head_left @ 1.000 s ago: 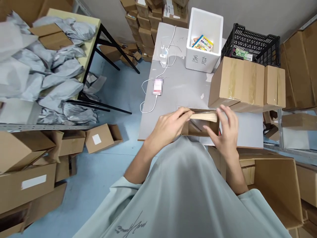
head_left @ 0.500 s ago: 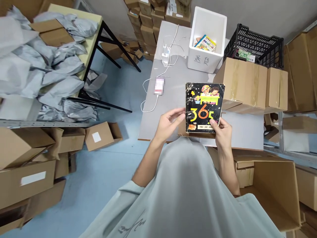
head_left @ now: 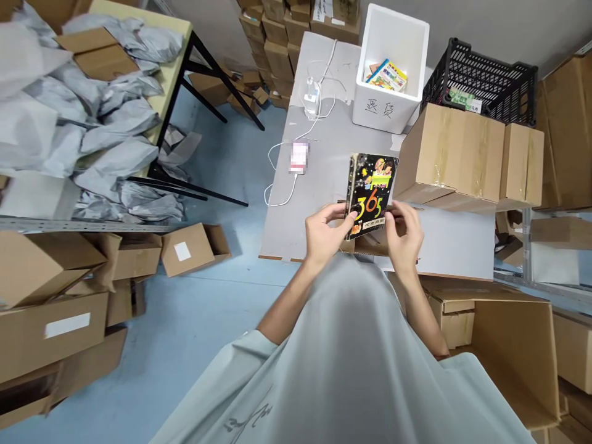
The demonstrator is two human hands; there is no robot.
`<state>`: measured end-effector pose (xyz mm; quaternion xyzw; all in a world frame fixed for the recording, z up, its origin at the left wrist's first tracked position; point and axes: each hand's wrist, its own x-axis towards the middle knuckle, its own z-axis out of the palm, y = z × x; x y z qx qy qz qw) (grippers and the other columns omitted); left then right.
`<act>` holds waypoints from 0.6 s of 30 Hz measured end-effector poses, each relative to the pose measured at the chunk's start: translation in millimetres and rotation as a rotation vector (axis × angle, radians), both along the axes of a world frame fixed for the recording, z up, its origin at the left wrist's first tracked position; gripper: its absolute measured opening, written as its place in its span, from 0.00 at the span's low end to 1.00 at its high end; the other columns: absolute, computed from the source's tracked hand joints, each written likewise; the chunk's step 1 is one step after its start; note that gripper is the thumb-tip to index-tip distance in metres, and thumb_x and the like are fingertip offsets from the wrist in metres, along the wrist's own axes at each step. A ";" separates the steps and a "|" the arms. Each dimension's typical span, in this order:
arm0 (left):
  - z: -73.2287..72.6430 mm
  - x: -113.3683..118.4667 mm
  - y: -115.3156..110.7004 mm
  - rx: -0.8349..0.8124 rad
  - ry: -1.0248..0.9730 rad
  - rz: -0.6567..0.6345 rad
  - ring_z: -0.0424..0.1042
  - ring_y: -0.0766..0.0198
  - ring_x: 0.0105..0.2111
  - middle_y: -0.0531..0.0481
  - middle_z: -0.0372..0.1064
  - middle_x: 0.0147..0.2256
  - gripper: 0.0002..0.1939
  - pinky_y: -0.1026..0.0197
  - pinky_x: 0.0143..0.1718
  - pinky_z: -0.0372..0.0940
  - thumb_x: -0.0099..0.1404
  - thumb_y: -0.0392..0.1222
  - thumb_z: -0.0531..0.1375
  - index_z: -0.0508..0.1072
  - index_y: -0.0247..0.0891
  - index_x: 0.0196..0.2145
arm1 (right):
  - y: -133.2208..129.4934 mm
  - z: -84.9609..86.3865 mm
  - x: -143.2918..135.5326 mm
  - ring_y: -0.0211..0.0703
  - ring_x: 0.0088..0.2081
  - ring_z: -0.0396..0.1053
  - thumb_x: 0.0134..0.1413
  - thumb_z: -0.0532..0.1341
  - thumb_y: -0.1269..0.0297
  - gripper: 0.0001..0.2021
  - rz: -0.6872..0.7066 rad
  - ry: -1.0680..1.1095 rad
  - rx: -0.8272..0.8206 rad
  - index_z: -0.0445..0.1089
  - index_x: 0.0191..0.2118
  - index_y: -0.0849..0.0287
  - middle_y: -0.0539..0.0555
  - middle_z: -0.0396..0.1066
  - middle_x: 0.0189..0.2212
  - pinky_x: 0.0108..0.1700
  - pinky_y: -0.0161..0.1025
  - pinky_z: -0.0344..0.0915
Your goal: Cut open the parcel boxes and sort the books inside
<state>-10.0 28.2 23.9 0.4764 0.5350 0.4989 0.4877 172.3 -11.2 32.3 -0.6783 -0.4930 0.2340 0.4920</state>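
A phone (head_left: pixel 298 157) on the grey table (head_left: pixel 324 172) is blurred out, so its screen cannot be read. The book (head_left: pixel 371 195) and the right hand (head_left: pixel 403 237) cover most of the small open carton (head_left: pixel 370 243), hiding its contents. Cardboard boxes (head_left: pixel 50 333) at lower left and grey mailer bags (head_left: pixel 55 111) at upper left run off the frame's edge.

Both bare forearms reach forward from loose pale sleeves, converging toward the middle. The left hand (head_left: pixel 326 231) is curled, thumb up and fingertips pinched shut around what it grips. The right hand (head_left: pixel 406 237) sits just to the right (back toward the camera), its fingers bent and loosely spread, not clamped.
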 end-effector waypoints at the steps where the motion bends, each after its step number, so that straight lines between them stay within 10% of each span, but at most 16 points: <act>1: 2.2 3.8 -4.2 0.074 0.078 0.007 0.84 0.56 0.41 0.45 0.87 0.42 0.14 0.53 0.51 0.80 0.68 0.52 0.75 0.89 0.40 0.44 | -2.1 5.3 -7.2 0.53 0.56 0.82 0.72 0.68 0.43 0.24 0.053 -0.002 0.008 0.81 0.62 0.53 0.64 0.80 0.62 0.59 0.53 0.81; 5: 2.9 16.6 -23.7 0.314 0.257 -0.039 0.85 0.55 0.44 0.44 0.86 0.44 0.12 0.53 0.51 0.80 0.75 0.50 0.70 0.90 0.43 0.49 | -9.2 21.8 -33.0 0.51 0.51 0.83 0.69 0.70 0.42 0.26 0.107 0.022 0.008 0.78 0.63 0.52 0.63 0.80 0.61 0.52 0.47 0.84; 11: 5.7 9.4 -33.0 0.477 0.318 -0.220 0.86 0.54 0.51 0.41 0.86 0.52 0.14 0.51 0.57 0.80 0.79 0.51 0.69 0.88 0.44 0.54 | -9.0 16.7 -18.1 0.44 0.33 0.73 0.69 0.67 0.42 0.19 -0.030 0.100 0.023 0.76 0.40 0.53 0.50 0.78 0.32 0.39 0.41 0.75; 15: 7.4 -25.3 -6.3 0.276 0.241 -0.047 0.83 0.50 0.55 0.37 0.83 0.57 0.28 0.45 0.64 0.77 0.73 0.64 0.72 0.86 0.42 0.59 | -10.2 13.0 6.8 0.45 0.34 0.72 0.62 0.69 0.43 0.18 0.022 0.271 0.006 0.78 0.38 0.54 0.51 0.77 0.32 0.37 0.40 0.72; 18: 2.2 -45.8 10.2 -0.019 -0.076 -0.258 0.85 0.47 0.51 0.34 0.85 0.54 0.37 0.44 0.59 0.79 0.67 0.75 0.72 0.88 0.38 0.55 | -11.4 10.2 17.2 0.47 0.36 0.75 0.58 0.71 0.44 0.17 0.052 0.462 -0.040 0.80 0.41 0.53 0.51 0.80 0.34 0.40 0.41 0.75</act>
